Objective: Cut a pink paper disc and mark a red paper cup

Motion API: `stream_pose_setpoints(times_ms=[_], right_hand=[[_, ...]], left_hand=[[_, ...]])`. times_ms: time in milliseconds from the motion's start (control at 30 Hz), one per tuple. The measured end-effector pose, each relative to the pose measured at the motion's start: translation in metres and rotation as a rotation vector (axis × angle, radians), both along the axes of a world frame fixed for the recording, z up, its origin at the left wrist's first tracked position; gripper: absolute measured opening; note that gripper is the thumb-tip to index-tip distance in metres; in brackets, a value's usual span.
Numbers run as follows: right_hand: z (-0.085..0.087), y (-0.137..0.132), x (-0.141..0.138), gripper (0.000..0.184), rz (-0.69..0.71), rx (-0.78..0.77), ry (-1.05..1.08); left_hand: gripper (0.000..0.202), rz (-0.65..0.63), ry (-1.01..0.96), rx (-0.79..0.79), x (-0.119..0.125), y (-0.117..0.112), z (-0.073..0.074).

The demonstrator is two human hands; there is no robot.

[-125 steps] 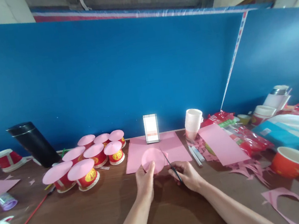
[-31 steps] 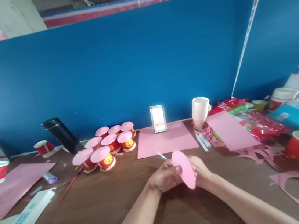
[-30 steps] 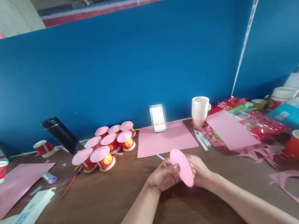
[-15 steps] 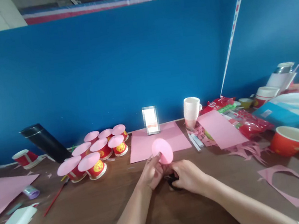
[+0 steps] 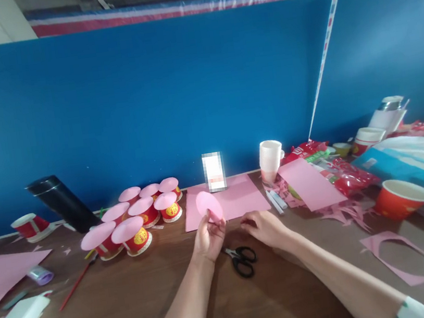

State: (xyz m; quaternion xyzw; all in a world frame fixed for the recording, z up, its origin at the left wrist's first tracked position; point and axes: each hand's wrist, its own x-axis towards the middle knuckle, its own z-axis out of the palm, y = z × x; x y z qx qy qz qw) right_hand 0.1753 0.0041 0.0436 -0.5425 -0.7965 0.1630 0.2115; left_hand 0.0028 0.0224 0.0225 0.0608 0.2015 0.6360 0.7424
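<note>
My left hand (image 5: 210,241) is closed on the edge of a round pink paper disc (image 5: 208,206), pinching it between thumb and fingers and tilting it up. To the right, my right hand (image 5: 266,227) is over the table with its fingers loosely bent. Nothing shows in it, though the palm side is hidden. Black-handled scissors (image 5: 242,260) lie on the table between my forearms, their blade tips hidden by my left hand. Behind the disc is a pink paper sheet (image 5: 241,197), lying flat.
Several upturned red paper cups (image 5: 137,242) with pink discs on top stand left. A black flask (image 5: 62,203) leans behind them. At right are stacked white cups (image 5: 271,158), an orange cup (image 5: 401,201) and cut pink scraps (image 5: 393,254). A blue partition (image 5: 186,89) closes the back.
My right hand has let go of the scissors and moved up and right; they now lie on the table. My left hand has carried the disc slightly left.
</note>
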Motion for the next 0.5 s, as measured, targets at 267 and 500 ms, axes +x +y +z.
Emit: stream_pose_setpoints(times_ms=[267, 500], right_hand=[[0.011, 0.035, -0.037, 0.033, -0.102, 0.012, -0.359], [-0.003, 0.042, -0.044, 0.022, -0.128, 0.017, -0.377]], left_hand=[[0.005, -0.029, -0.008, 0.037, 0.001, 0.002, -0.006], [0.003, -0.009, -0.003, 0.024, 0.003, 0.004, -0.006]])
